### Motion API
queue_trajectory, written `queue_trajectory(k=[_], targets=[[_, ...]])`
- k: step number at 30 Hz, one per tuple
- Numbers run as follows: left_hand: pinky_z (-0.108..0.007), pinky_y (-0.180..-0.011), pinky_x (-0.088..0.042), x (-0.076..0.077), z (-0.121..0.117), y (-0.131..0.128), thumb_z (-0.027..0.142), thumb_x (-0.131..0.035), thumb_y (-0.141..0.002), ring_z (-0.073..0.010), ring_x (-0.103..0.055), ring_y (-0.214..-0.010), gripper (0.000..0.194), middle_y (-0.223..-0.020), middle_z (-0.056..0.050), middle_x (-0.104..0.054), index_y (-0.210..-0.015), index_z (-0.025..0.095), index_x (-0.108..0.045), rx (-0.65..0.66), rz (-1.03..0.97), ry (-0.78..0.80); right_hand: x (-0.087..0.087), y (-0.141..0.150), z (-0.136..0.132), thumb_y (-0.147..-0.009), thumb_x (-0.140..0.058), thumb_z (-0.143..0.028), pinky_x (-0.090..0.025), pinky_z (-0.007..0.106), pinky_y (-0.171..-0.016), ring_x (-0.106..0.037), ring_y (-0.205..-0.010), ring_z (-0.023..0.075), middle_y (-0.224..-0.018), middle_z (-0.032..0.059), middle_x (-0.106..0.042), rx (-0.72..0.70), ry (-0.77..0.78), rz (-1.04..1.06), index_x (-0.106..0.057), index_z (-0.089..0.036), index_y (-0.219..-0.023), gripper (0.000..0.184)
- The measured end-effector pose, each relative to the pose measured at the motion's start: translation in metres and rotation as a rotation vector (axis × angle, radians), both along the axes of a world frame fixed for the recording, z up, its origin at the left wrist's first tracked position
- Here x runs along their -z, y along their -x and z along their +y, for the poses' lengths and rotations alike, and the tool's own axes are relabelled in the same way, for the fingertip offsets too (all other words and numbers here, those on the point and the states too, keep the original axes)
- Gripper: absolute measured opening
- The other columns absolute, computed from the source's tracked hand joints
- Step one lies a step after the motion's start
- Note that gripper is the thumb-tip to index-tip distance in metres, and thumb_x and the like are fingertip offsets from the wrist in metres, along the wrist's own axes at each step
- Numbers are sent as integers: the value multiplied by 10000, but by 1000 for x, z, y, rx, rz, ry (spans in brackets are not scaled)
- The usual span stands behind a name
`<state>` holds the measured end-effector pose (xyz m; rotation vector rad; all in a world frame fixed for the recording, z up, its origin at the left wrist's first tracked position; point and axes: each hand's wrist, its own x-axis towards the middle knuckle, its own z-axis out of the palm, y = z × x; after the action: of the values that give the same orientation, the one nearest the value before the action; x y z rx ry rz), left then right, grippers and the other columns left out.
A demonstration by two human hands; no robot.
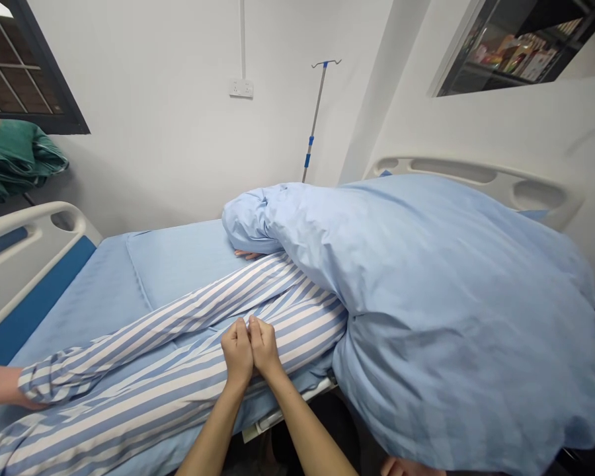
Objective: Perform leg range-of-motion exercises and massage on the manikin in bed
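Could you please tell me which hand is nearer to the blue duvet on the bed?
Right. The right hand is beside the blue duvet, not touching it; the left hand lies farther away.

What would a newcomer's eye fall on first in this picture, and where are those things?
A large light-blue quilt first catches the eye, heaped on the right of the hospital bed. At lower centre, the person's left hand and right hand meet on blue-and-white striped pyjamas. Behind, an IV pole stands before the white wall.
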<state>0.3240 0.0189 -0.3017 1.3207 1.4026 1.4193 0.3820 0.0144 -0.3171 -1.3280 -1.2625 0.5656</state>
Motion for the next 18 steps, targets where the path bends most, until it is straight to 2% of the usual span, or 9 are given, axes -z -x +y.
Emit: queue_trajectory(k=[4, 8, 11, 13, 18], targets=[[-229, -455, -262, -5, -1, -14, 420, -408, -810, -81, -280, -449, 414, -436, 59, -295, -474, 207, -293, 4, -105, 5, 3, -6, 3, -891, -321, -402, -309, 239, -502, -382, -499, 110, -508, -24, -419, 17, -19, 171, -376, -197, -555, 397], [-234, -469, -260, 9, 2, -12, 400, -414, -810, -93, -322, -457, 401, -427, 49, -356, -470, 198, -349, 10, 25, 20, 8, -6, 4, -879, -368, -377, -308, 235, -506, -356, -499, 102, -508, -40, -376, 23, -26, 231, -345, -199, -553, 373], [-236, -488, -265, 17, 5, -8, 384, -409, -818, -97, -334, -466, 397, -432, 47, -371, -472, 196, -359, 13, 113, 6, 3, -5, 5, -881, -358, -368, -308, 231, -506, -374, -513, 106, -525, -31, -397, 33, -9, 206, -359, -196, -565, 360], [-239, -496, -271, 19, 7, -6, 386, -392, -827, -101, -348, -468, 396, -437, 42, -396, -480, 197, -374, 15, 131, 10, -6, -7, 4, -889, -335, -348, -294, 231, -503, -389, -507, 108, -522, -21, -420, 41, 14, 101, -375, -193, -569, 358], [-251, -514, -284, 21, 8, -8, 404, -354, -840, -119, -396, -486, 388, -477, 12, -486, -522, 200, -442, 83, 182, -34, -30, -21, -2, -890, -347, -302, -243, 254, -529, -422, -507, 115, -534, -1, -489, -10, -12, -443, -475, -188, -630, 312]])
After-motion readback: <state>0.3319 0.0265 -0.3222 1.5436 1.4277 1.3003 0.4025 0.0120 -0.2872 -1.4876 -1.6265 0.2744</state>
